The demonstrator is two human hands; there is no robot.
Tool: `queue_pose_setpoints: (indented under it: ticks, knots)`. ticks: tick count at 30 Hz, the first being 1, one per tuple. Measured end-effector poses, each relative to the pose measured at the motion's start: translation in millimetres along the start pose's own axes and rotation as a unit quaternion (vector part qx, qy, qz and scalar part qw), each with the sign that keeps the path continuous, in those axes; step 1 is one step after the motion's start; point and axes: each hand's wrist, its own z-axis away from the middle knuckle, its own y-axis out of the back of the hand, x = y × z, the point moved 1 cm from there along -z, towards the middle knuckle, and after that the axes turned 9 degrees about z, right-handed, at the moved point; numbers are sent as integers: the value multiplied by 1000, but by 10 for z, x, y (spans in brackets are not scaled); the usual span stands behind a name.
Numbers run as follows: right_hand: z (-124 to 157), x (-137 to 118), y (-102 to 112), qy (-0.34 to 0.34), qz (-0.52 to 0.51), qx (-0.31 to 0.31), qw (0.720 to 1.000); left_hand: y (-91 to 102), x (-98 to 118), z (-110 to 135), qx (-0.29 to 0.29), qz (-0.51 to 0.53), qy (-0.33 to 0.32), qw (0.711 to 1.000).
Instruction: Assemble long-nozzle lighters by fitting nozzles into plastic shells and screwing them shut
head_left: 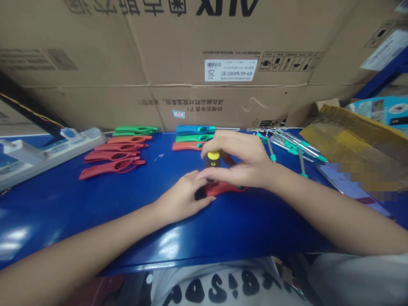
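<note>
Your right hand: pinching an upright screwdriver. Red casing: beneath it on the bench; long axis runs left to right. Your left hand: nearer, pinching the casing's left end. Screwdriver-tip contact: hard to tell.

A big brown box stands like a wall at the far side of the blue table. Its big black words are upside down. A white label is stuck on it, and a little sticker is lower down, to the left. On the left lies a long white power strip. One plug is at its near part and another plug is farther along. A dark bar slants at the far left. On the right is a packet with shiny yellow tape. Past it is a bright blue packet. Nearer, there is a flat screen, partly hidden by blurry squares
</note>
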Motion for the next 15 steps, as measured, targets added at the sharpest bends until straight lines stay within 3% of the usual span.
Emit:
queue_pose_setpoints:
  ticks: [3, 6, 10, 12, 15]
  knots:
    - [3, -31, -31, -43, -40, -24, 998, 44, 41, -1, -7, 8, 13, 1000]
    - [8, -103, -43, -145, -133, -50, 979, 143, 101, 6, -33, 7, 27, 999]
    - [90, -85, 125, -267, -183, 57, 944, 346, 183, 29, -93, -58, 107, 988]
    - [181, 12, 310, -291, -92, 101, 947, 440, 232, 47, -126, -88, 145, 978]
    - [374, 220, 615, -273, 152, 54, 948, 507, 307, 74, -155, -116, 187, 963]
